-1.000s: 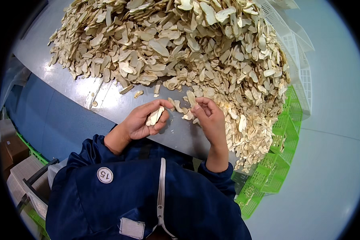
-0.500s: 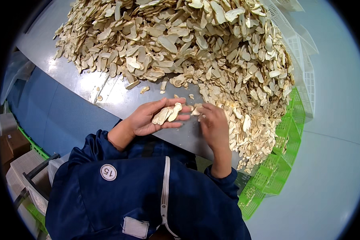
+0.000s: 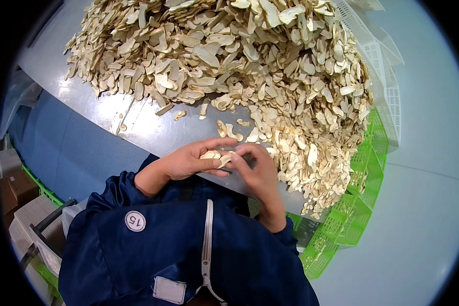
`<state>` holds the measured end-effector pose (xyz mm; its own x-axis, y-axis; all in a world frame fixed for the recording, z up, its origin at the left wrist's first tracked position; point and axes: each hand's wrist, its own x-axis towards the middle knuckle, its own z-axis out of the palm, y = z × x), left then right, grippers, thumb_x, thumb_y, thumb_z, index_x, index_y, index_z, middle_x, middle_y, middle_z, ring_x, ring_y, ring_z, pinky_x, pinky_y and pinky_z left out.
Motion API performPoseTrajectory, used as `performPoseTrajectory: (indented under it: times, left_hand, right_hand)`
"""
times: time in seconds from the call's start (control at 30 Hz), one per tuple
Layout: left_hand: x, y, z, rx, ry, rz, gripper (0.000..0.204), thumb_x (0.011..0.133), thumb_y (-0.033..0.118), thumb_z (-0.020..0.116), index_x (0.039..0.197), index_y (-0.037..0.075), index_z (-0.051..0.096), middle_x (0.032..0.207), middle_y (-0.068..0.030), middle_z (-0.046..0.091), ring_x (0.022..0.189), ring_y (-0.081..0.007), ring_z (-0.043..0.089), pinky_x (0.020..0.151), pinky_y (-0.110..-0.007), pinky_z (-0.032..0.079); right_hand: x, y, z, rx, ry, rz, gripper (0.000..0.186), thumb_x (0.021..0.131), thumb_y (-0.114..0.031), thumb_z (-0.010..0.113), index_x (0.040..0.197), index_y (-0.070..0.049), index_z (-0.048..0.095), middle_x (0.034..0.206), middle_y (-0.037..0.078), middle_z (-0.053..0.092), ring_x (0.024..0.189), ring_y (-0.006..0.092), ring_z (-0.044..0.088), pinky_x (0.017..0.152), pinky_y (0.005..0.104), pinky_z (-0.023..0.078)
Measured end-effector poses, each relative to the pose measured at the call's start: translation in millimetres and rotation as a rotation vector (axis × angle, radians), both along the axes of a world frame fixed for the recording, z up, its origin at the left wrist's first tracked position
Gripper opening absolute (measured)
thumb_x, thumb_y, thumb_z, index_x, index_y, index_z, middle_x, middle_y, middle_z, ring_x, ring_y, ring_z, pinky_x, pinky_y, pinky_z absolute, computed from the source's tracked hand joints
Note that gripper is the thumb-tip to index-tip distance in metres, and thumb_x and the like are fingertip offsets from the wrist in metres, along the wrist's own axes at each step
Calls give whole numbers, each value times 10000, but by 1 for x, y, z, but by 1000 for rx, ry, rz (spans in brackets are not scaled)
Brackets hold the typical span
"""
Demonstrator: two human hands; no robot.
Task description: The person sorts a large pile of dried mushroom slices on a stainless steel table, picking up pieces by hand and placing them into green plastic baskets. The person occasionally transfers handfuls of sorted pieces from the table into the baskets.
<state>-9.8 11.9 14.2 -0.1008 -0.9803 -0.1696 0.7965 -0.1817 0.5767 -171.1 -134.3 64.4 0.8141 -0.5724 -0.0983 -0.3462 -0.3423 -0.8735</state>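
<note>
Several pale dried slices (image 3: pixel 209 155) lie across the fingers of my left hand (image 3: pixel 186 160), which holds them with the thumb pressed down on top. My right hand (image 3: pixel 258 171) meets it at the fingertips, pinching the end of one curved dried slice (image 3: pixel 226 159). Just beyond the hands, a few loose slices (image 3: pixel 228 130) are scattered on the metal table (image 3: pixel 153 133). A large heap of similar cream and tan slices (image 3: pixel 209 56) covers the far side of the table. Smaller, paler pieces (image 3: pixel 316 176) spread to the right of my right hand.
Green plastic baskets (image 3: pixel 341 222) stand along the table's right edge, with white perforated baskets (image 3: pixel 390 97) farther back. On the left are blue flooring (image 3: pixel 76 137), a cardboard box (image 3: pixel 23 186) and a pale ribbed container (image 3: pixel 35 217).
My left thumb has folded down over the slices from an open palm. My right hand has come left from the small pieces to the left hand's fingertips and now pinches a slice.
</note>
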Motion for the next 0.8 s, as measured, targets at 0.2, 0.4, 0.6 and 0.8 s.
performPoseTrajectory:
  times: [0.2,0.4,0.6,0.8]
  left_hand:
    - [4,-4,2,15,63,54,515,1053,89,487,1531,-5,319,1438,-235,515,1217,-308,636,949,-362,587]
    - [10,-3,-3,-8,102,43,493,1072,174,485,1510,-11,353,1342,-219,583,1075,-251,693,820,-288,618]
    - [12,1,-4,-10,142,59,490,1071,178,487,1502,-18,362,1318,-218,593,1048,-244,697,813,-295,623]
    - [12,-4,-3,-24,167,50,484,1070,186,489,1493,-20,373,1294,-214,602,1036,-244,698,808,-299,625]
  right_hand:
    - [-36,-47,12,-663,172,-301,215,896,-258,726,1011,-80,692,918,88,685,871,266,632,804,393,500]
    - [6,-34,-5,-821,302,-180,272,856,-318,747,1022,-114,681,877,62,673,862,286,623,770,428,488]
    - [0,-41,-12,-798,328,-104,256,834,-250,740,1057,-139,680,949,57,682,899,283,620,797,426,489]
    - [-1,-53,-13,-977,278,-157,291,841,-224,719,1121,-154,678,1071,54,685,985,274,613,845,416,483]
